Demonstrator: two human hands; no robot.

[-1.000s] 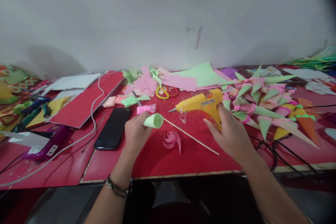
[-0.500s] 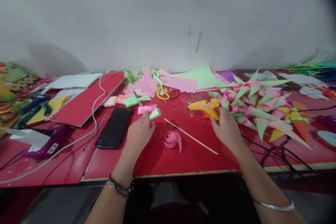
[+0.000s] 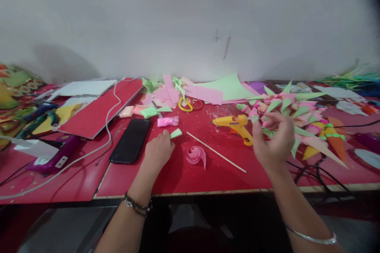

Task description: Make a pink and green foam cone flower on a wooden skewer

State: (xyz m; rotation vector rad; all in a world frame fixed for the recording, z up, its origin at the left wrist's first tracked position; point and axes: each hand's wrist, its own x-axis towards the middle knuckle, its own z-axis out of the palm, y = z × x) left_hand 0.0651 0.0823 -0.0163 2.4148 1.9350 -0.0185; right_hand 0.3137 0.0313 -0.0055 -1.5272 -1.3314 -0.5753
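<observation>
head view: the green paper roll [image 3: 176,133] sits at the fingertips of the left hand [image 3: 159,148], pinched there low over the tabletop [image 3: 178,180], its visible end poking out to the right of the grip, long axis slanting slightly up and away from me. the left hand is much the nearer one; the right hand [image 3: 274,138] is well apart from it. just beyond the roll's tip, a thin stick [image 3: 216,152] begins and runs slantwise toward me, off to the right of the left grip. a pink paper swirl [image 3: 196,156] lies nearer me than the stick, right of that same grip.

i read the right hand as holding nothing: thumb spread from curled fingers. just left of it rests the yellow glue gun [image 3: 231,123], handle end toward the thumb, nozzle pointing left. behind that hand is a heap of paper cones [image 3: 285,110]; left of the left grip, a black phone [image 3: 130,141].

half a second ago i had the right hand on the gun's handle; now the two look separated. the left hand keeps its pinch, while stick and swirl lie as they did.
</observation>
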